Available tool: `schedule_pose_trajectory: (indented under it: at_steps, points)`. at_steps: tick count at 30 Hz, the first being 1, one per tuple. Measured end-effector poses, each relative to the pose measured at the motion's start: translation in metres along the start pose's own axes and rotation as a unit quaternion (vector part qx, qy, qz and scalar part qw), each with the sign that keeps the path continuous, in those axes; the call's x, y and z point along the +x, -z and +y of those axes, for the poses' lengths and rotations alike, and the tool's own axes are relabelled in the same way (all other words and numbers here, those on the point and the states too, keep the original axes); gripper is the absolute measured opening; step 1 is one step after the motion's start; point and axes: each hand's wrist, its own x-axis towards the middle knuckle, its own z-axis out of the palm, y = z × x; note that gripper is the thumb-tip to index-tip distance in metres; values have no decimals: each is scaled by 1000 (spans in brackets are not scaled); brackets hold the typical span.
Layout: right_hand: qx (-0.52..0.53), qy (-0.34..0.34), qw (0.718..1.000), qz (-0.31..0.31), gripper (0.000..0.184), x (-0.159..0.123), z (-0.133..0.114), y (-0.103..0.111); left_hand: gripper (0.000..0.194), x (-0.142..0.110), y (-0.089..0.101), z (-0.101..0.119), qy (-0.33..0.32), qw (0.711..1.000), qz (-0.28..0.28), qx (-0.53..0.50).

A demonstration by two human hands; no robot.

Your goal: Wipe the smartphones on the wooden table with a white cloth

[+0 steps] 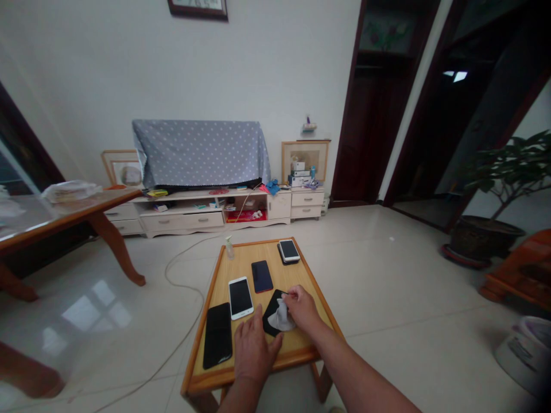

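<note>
Across a low rectangular wooden table (301, 275), the items are laid out as follows. At the far left, a long black glossy smartphone (217, 335) is lying flat near the table's front corner, and a small clear bottle with a green cap (229, 248) is standing upright by the back edge. A white-framed smartphone with a dark screen (240, 297) is placed just beside the black phone, and the person's left hand (253, 353) is held open above the front of the table, with its fingers spread and its fingertips set close against a black rectangular slab (270, 314). Farther back, a slim navy smartphone (262, 276) is left lying clear of both hands. The slab is partly covered by a crumpled white wipe (280, 316), and the person's right hand (302, 310) is positioned directly over it, with the fingers pinched closed; whether the wipe is being gripped or only pressed cannot be told. Only the slab is being worked on by the hands, while a white smartphone (288, 250), set on a dark backing at the far back corner, is left untouched by either hand.
</note>
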Motion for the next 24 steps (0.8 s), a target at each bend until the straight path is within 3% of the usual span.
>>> schedule_pose_trajectory:
  at_steps: [3, 7, 10, 14, 18, 24]
  points:
    - [0, 23, 999, -22, 30, -3, -4, 1, 78, 1, 2, 2, 2, 1000, -8, -5]
    - [-14, 61, 995, -79, 17, -24, -7, -5, 76, 2, 7, 4, 7, 1000, -25, -7]
    - [-82, 86, 984, -129, 16, -36, -12, -12, 72, 3, 9, 4, 11, 999, -39, -9]
    - [-189, 45, 976, -94, 17, -27, -15, -9, 73, 2, 6, 4, 15, 999, -36, -5]
    - [-202, 34, 976, -68, 23, -20, -16, -7, 74, 1, 2, 2, 11, 1000, -18, -8]
    - [-185, 105, 964, -160, 16, -40, -22, -21, 65, 3, 0, 0, 18, 999, -41, 1]
